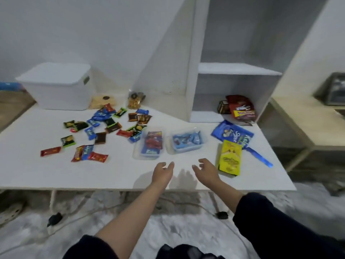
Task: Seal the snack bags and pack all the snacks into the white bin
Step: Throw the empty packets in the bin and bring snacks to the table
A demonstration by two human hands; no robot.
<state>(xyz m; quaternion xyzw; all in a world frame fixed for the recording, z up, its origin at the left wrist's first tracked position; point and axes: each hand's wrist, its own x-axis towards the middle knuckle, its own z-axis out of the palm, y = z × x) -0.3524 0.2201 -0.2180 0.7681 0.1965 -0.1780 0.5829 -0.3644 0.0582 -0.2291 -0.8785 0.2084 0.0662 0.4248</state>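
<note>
The white bin (61, 90) stands lidded at the table's back left. Several small wrapped snacks (100, 128) lie scattered in the middle left. Two clear tubs, one with red and blue packs (149, 144) and one with blue packs (186, 142), sit in front of my hands. A blue snack bag (231, 134) and a yellow snack bag (229, 158) lie at the right. A red bag (241, 107) rests in the shelf cubby. My left hand (162, 172) and my right hand (207, 170) hover over the table's front, fingers relaxed, holding nothing.
A white shelf unit (192, 71) stands on the table at the back. A small jar of nuts (134, 101) and a flat cracker pack (101, 101) sit beside the bin. A wooden side table (306, 124) is at the right. Cables (74, 214) run on the floor below.
</note>
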